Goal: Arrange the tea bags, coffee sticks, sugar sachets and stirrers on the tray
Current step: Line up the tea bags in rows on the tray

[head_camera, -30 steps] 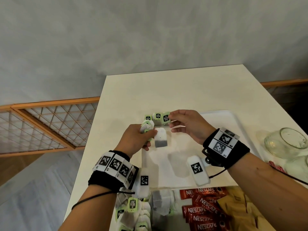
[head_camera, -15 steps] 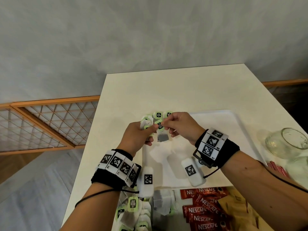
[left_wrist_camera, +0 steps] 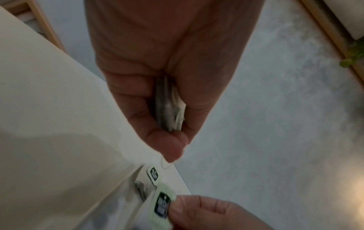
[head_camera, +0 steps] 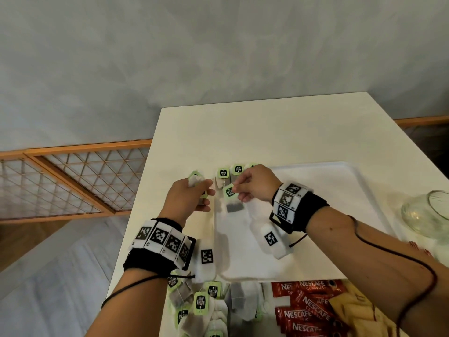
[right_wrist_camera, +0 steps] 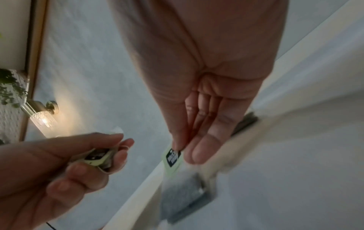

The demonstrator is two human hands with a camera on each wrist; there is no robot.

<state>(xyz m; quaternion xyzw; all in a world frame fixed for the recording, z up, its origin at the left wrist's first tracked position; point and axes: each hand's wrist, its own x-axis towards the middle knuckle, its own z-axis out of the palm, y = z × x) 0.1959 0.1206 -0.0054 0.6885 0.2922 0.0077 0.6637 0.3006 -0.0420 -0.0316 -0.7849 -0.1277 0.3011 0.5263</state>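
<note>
My right hand [head_camera: 239,189] pinches the green tag [head_camera: 229,191] of a tea bag [head_camera: 234,207] that hangs just above the left end of the white tray [head_camera: 340,190]. The same tag [right_wrist_camera: 172,156] shows between thumb and finger in the right wrist view, with the grey bag [right_wrist_camera: 183,196] below it. My left hand [head_camera: 194,193], to the left of the tray's corner, grips a small bunch of tea bags [left_wrist_camera: 169,107]. Two tagged tea bags [head_camera: 229,172] lie in a row at the tray's far-left corner.
Near the table's front edge lie a heap of tea bags [head_camera: 201,305], red Nescafe sticks [head_camera: 306,307] and tan sachets [head_camera: 349,310]. A glass jar [head_camera: 430,212] stands right of the tray, with red stirrers [head_camera: 245,248]... hidden mostly behind my right forearm.
My right hand has taken one tea bag by its tag from beside the left hand and drawn it down and right over the tray. The left hand has kept its bunch.
</note>
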